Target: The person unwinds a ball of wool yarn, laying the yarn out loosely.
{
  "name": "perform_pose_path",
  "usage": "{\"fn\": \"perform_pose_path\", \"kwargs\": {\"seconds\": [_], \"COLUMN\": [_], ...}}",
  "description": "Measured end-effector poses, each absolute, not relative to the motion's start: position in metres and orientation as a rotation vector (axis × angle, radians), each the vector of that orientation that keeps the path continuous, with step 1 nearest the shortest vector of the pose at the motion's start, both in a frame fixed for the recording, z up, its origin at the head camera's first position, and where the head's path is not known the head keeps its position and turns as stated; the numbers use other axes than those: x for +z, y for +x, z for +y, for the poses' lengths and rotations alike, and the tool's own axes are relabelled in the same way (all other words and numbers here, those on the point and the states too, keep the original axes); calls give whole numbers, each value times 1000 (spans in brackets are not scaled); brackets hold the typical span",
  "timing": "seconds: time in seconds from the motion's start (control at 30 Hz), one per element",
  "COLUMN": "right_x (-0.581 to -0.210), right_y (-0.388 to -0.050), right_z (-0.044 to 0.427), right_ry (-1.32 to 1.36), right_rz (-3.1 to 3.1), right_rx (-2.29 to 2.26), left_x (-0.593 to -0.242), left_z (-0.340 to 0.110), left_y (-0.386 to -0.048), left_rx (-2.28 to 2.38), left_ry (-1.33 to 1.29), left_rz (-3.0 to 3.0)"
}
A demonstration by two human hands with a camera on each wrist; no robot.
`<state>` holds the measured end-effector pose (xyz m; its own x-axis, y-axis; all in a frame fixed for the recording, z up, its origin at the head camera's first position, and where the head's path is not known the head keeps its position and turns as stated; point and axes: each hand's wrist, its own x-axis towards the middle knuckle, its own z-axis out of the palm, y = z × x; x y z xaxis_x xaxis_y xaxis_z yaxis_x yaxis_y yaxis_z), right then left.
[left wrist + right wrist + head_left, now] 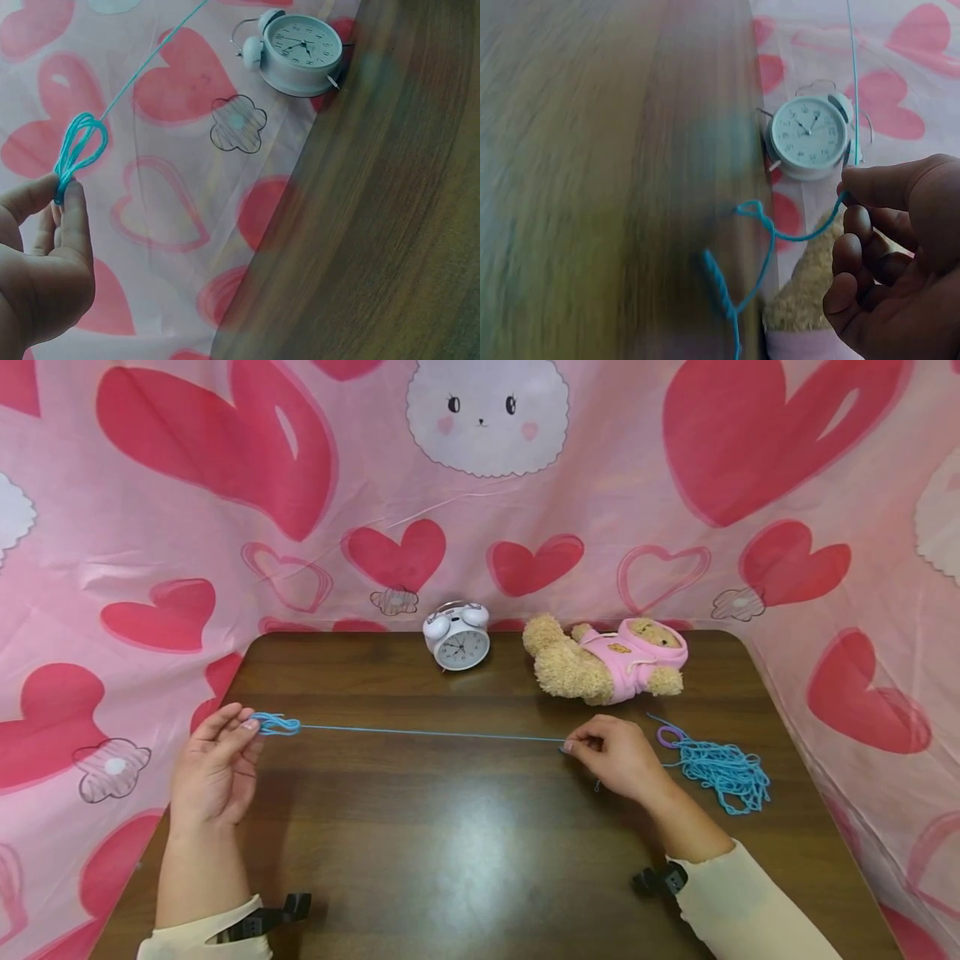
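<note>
My left hand (217,768) pinches a small looped bundle of blue yarn (276,724) between thumb and fingertips, above the table's left side. From the bundle a single taut strand (435,732) runs across to my right hand (617,756), whose thumb and forefinger pinch it. In the right wrist view, a slack, twisted length of yarn (763,262) hangs below those fingertips. Beyond the right hand lies a loose heap of the same blue yarn (723,772) on the table, with a purple ring (667,737) at its upper left edge.
A white twin-bell alarm clock (459,639) stands at the back middle of the brown wooden table (420,860). Right of it a teddy bear (607,660) in a pink hoodie lies on its side. Pink heart-patterned cloth (480,518) hangs behind and at both sides.
</note>
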<state>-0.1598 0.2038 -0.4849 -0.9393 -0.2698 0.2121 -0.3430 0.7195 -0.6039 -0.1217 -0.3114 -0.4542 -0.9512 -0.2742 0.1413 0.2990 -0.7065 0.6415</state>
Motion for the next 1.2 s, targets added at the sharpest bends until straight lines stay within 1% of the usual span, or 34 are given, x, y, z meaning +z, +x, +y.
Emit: {"fn": "perform_pose_path", "kwargs": {"seconds": [0.37, 0.73, 1.2], "right_x": [-483, -477, -470], "right_y": [-145, -131, -111], "right_z": [242, 285, 326], "right_ry": [403, 331, 131], "right_rz": [-2840, -2773, -2807], "right_rx": [985, 830, 761], "left_x": [-455, -457, -455], "left_z": [-311, -313, -314], "left_y": [-125, -124, -123], "left_rx": [-2650, -2655, -2652], "left_ry": [-64, -43, -48], "left_rz": [-998, -974, -946]}}
